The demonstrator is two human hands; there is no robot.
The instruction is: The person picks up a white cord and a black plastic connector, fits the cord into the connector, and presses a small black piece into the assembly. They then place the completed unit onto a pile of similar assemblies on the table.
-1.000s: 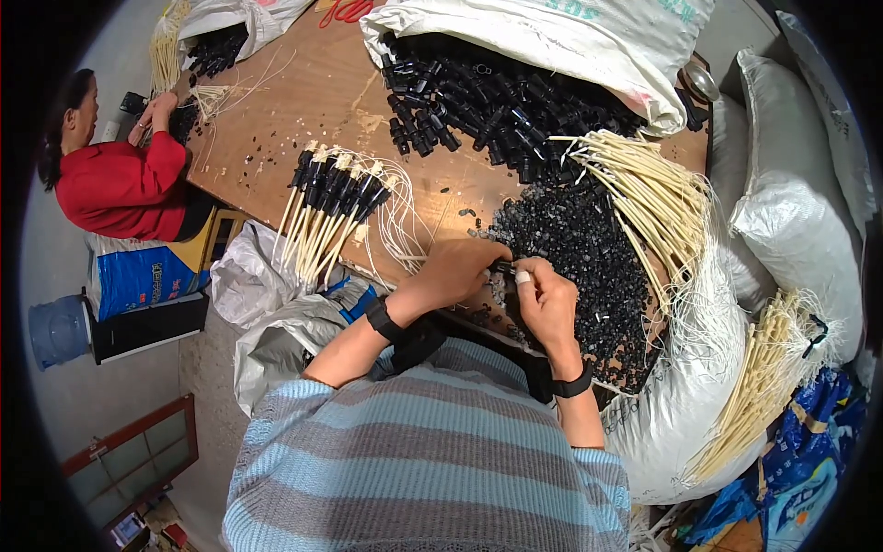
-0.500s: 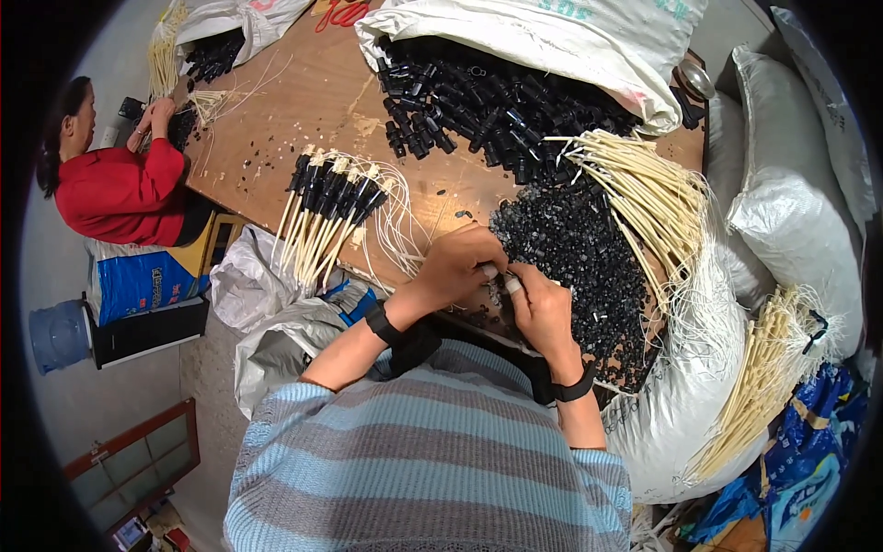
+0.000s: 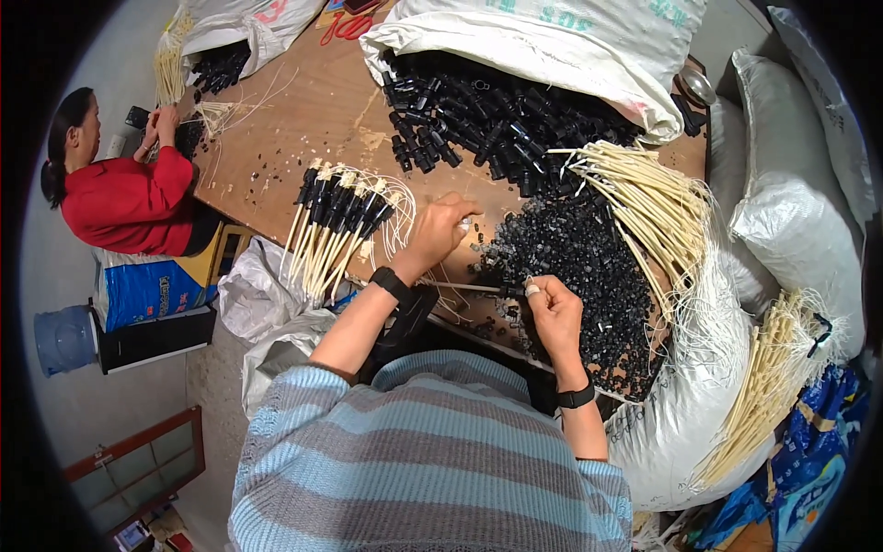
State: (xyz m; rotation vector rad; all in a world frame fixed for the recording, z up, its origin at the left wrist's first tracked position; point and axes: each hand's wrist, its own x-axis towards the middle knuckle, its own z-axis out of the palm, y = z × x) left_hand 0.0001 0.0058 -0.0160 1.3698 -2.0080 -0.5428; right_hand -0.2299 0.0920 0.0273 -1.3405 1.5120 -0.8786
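Right hand (image 3: 552,308) pinches a cream stick (image 3: 469,288) with a black cap at its tip, fingers clamped; left hand (image 3: 440,230) curls loosely farther left. Sloppy grip, and the cap slips into the black pile (image 3: 575,267).

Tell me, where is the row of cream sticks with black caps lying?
In the head view, the row of cream sticks with black caps lies on the wooden table, just left of the person's left hand.

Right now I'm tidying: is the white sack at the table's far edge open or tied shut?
Open: the white sack gapes, black tubes spilling onto the table.
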